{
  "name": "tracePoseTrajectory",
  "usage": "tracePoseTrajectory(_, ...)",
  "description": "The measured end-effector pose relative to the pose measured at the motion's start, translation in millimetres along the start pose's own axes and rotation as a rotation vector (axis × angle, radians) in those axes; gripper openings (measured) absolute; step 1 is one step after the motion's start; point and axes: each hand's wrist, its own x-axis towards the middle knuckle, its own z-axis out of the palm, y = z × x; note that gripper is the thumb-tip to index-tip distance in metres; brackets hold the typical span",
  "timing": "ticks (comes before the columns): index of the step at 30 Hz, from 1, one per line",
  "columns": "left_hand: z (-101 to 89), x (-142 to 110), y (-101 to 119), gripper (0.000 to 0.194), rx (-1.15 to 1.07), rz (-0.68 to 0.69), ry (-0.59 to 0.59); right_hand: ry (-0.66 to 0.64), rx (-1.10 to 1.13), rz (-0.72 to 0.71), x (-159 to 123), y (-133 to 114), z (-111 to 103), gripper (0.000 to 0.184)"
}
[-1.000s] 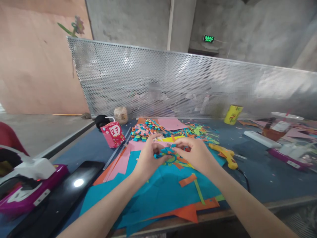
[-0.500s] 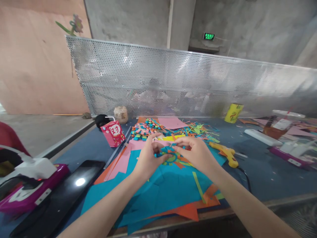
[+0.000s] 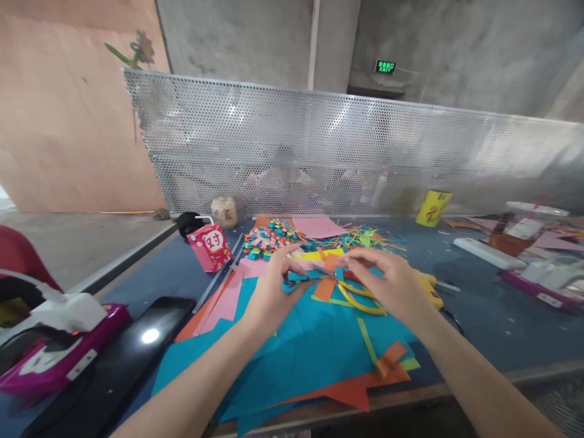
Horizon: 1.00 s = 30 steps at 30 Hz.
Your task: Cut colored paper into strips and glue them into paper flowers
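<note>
My left hand (image 3: 269, 286) is closed, pinching a paper flower (image 3: 298, 280) that is turned nearly edge-on, so mostly its blue rim shows. To its right, my right hand (image 3: 387, 274) has its thumb and fingertips drawn together, apart from the flower. Whatever those fingertips hold is too small to make out. Between the hands, a pair of scissors with yellow handles (image 3: 362, 304) lies over paper scraps, its blades toward the flower. An orange paper strip (image 3: 325, 286) is beside the blades. Blue paper sheets (image 3: 292, 353) spread below both hands.
Fringed paper flowers (image 3: 267, 240) and a heap of cut strips (image 3: 365, 237) lie behind. A yellow glue gun (image 3: 429, 289) is partly behind my right hand. At left are a pink drink carton (image 3: 210, 246), a phone (image 3: 123, 359) and a purple power strip (image 3: 77, 353). A perforated metal screen (image 3: 319, 152) stands behind.
The flower has tilted from facing me to nearly edge-on in my left hand. My right hand has moved right, away from it. The scissors' yellow handles now show.
</note>
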Motion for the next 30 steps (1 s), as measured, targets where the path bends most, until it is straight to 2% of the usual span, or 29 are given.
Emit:
tracePoseTrajectory(3, -11.2, -2, 2, 0.015, 0.215, 0.42, -0.062, 0.157, -0.414, 0.042, -13, 32, -16, 0.026)
tracePoseTrajectory(5, -17.0, -3, 5, 0.016, 0.269, 0.645, -0.089, 0.21, -0.876, 0.216, -25, 65, -23, 0.037)
tracePoseTrajectory(7, -20.2, -3, 10, 0.018, 0.298, 0.758, -0.096, 0.278, -1.142, 0.408, -35, 100, -26, 0.049)
tracePoseTrajectory(8, -20.9, -2, 12, 0.019, 0.306, 0.774, -0.104, 0.291, -1.169, 0.497, -38, 115, -27, 0.051)
tracePoseTrajectory(9, -21.2, -2, 14, 0.02, 0.305, 0.776, -0.113, 0.25, -1.15, 0.522, -40, 128, -28, 0.05)
tracePoseTrajectory(10, -21.1, -2, 16, 0.021, 0.297, 0.767, -0.126, 0.243, -1.118, 0.628, -40, 138, -29, 0.052)
tracePoseTrajectory(11, -20.7, -2, 16, 0.022, 0.282, 0.752, -0.142, 0.181, -1.052, 0.683, -39, 144, -30, 0.053)
tracePoseTrajectory(13, -19.4, -3, 15, 0.022, 0.24, 0.726, -0.167, 0.061, -0.921, 0.848, -33, 149, -31, 0.055)
tracePoseTrajectory(15, -17.7, -3, 12, 0.023, 0.215, 0.729, -0.172, -0.035, -0.828, 0.918, -26, 148, -31, 0.057)
tracePoseTrajectory(18, -15.6, -3, 10, 0.022, 0.243, 0.776, -0.155, -0.075, -0.784, 0.926, -17, 145, -30, 0.065)
tracePoseTrajectory(20, -15.0, -3, 12, 0.021, 0.273, 0.761, -0.164, -0.084, -0.771, 0.961, -11, 145, -30, 0.067)
tracePoseTrajectory(25, -15.5, -4, 15, 0.024, 0.213, 0.678, -0.193, -0.093, -0.736, 0.925, -6, 139, -36, 0.049)
tracePoseTrajectory(28, -14.7, -4, 14, 0.025, 0.172, 0.641, -0.213, -0.016, -0.744, 0.771, -16, 119, -38, 0.049)
tracePoseTrajectory(30, -13.5, -5, 12, 0.024, 0.178, 0.639, -0.213, 0.162, -0.761, 0.482, -27, 100, -37, 0.044)
